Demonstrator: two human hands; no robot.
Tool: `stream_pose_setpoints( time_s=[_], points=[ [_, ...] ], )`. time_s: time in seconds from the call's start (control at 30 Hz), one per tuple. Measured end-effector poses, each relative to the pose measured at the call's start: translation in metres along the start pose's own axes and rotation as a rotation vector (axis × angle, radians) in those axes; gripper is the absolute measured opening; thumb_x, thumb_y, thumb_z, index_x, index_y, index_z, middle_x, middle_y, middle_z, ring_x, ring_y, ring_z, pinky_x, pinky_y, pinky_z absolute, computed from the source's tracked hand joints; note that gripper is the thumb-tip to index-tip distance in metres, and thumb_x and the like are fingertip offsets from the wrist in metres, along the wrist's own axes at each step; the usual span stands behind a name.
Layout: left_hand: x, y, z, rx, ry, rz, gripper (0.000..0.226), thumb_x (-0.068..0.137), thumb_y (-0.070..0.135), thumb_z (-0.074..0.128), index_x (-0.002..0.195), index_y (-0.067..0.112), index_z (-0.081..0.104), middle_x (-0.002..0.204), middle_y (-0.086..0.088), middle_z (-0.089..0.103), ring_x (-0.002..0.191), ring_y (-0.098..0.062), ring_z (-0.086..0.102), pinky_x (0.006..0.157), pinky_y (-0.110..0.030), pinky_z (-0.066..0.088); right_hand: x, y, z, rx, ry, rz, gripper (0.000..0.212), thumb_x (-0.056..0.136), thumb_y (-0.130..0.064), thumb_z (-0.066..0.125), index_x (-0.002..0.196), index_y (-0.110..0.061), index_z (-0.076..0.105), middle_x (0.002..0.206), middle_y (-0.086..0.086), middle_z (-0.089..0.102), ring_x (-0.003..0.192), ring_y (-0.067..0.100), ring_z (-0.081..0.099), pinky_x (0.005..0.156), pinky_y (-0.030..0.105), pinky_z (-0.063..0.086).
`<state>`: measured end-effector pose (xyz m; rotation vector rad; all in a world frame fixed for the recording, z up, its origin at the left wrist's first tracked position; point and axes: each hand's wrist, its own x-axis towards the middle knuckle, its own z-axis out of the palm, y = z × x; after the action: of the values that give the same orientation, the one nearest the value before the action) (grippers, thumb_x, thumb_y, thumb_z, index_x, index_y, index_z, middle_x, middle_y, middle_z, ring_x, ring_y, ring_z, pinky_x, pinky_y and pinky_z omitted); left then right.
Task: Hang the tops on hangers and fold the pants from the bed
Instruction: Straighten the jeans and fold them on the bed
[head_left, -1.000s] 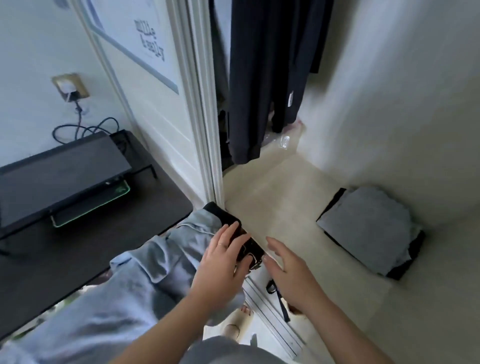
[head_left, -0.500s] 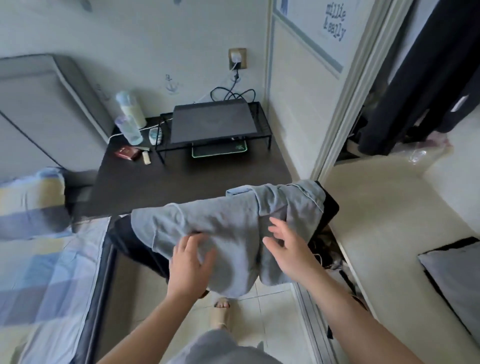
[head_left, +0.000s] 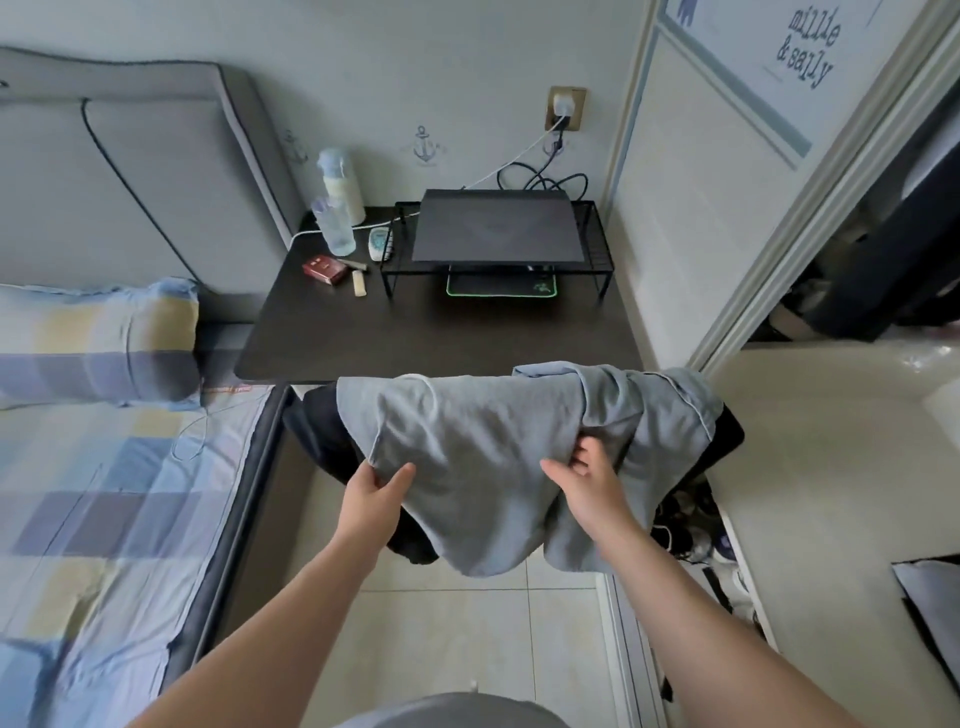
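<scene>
Grey-blue garment (head_left: 483, 467), I count only one, hangs draped over something dark (head_left: 322, 436) just in front of the desk (head_left: 415, 332), to the right of the bed (head_left: 104, 493). Whether the dark thing is a chair or more clothes, I cannot tell. On the desk I see two bottles (head_left: 340, 184) and one laptop (head_left: 493, 226) on one wire rack (head_left: 597, 249). One pillow (head_left: 93, 343) lies on the bed. Both forearms reach forward. The left hand (head_left: 376, 488) pinches the lower left edge of the garment, thumb on top, fingers under the cloth. The right hand (head_left: 592, 478) has its fingers curled around a fold further right and grips it.
</scene>
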<state>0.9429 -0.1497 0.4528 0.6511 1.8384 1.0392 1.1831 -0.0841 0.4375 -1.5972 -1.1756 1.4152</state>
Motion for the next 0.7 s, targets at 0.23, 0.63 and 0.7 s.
stream_pose_setpoints(
  time_s=[0.23,0.63,0.7],
  points=[
    [-0.014,-0.009,-0.034,-0.104,-0.019,0.011,0.057,0.079,0.047,0.067,0.105,-0.002,0.057,0.094,-0.006,0.065,0.086,-0.019,0.062,0.080,-0.036,0.050,-0.020,-0.010,0.021,-0.052,0.044,-0.023,0.025,0.097,-0.026,0.062,0.100,-0.001,0.063,0.097,0.017,0.068,0.093,0.022,0.064,0.082,0.034,0.048],
    [-0.044,0.102,-0.079,-0.377,-0.283,0.286,0.020,0.092,0.010,0.067,0.112,0.007,0.066,0.104,-0.013,0.074,0.100,-0.027,0.072,0.083,-0.040,0.055,-0.087,-0.140,-0.002,0.263,-0.043,-0.303,0.026,0.081,-0.025,0.073,0.088,0.000,0.069,0.087,0.018,0.066,0.084,0.027,0.062,0.079,0.039,0.045],
    [-0.045,0.127,-0.091,-0.423,-0.287,0.323,0.020,0.092,0.010,0.068,0.112,0.008,0.066,0.102,-0.012,0.074,0.094,-0.025,0.072,0.076,-0.036,0.055,-0.095,-0.172,0.003,0.251,-0.076,-0.359,0.011,0.086,-0.014,0.070,0.088,-0.003,0.072,0.086,0.015,0.068,0.084,0.026,0.063,0.079,0.037,0.046]
  ],
)
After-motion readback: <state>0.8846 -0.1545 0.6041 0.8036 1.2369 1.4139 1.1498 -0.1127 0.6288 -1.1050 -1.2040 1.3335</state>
